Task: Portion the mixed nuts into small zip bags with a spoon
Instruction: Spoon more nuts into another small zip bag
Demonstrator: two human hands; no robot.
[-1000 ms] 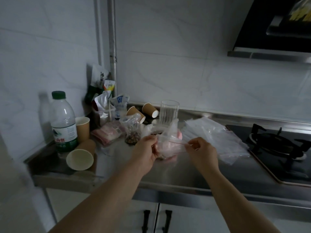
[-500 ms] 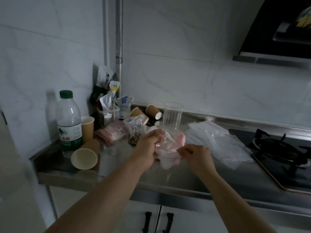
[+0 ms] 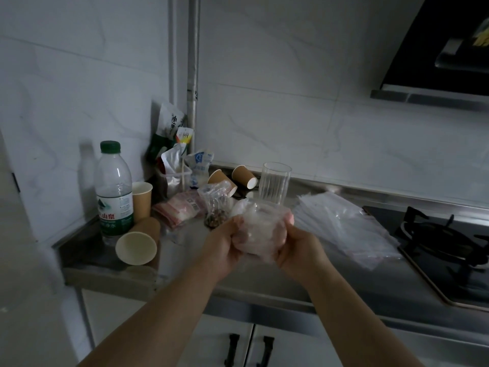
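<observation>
The surface (image 3: 330,282), a steel counter, runs across the middle of the frame, its front edge just below the wrists and its left end dropping off at lower left. At right it is bounded by the hob (image 3: 444,250). A fanned stack of bags (image 3: 344,229) lies right of centre, touching the hob's near corner. The left part is crowded: a bottle (image 3: 114,189) stands at far left, a toppled cup (image 3: 136,249) lies just in front of it, and a glass (image 3: 274,185) stands behind the hands. The open room is judged to be the bare strip along the front edge, centre to right.

Above the centre of the surface a crumpled clear bag (image 3: 260,231) with something pink seen through it is gripped from both sides. The left hand (image 3: 225,247) is clamped on its left side, fingers curled round the film; the right hand (image 3: 299,250) is clamped on its right side likewise. What the pink content is cannot be told.

The nuts (image 3: 216,219) are seen in a small pouch standing just left of the hands, on the surface, not touched.

The step in hand is judged to be opening or readying a bag, before any scooping. No spoon is made out. The next move calls for the mouth to be spread and held open, the bag to be set on the bare strip, and the glass and pouch behind not to be knocked.
</observation>
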